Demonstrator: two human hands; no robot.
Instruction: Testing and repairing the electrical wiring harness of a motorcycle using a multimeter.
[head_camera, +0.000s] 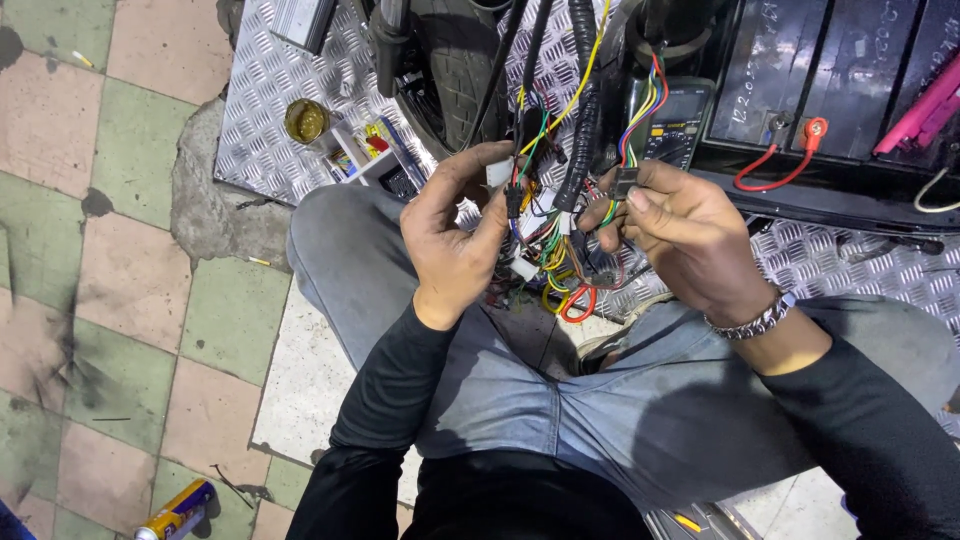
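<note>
Left hand (455, 240) closed on a tangle of coloured wires (545, 250), thumb and fingers pinching a small white plug (499, 172) near the top. Right hand (680, 230) gripping a small dark connector (625, 182) between thumb and forefinger, its wired end pointing up. Wire bundle held between both hands above the knees, long axis running roughly vertical, up toward the black sleeved cables (583, 110). Multimeter (675, 125) lying just behind on the checker plate (270, 90); batteries (830, 70) at upper right.

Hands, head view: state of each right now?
Left hand: closed on the wire bundle, pinching a white connector.
Right hand: pinching a small dark connector.
</note>
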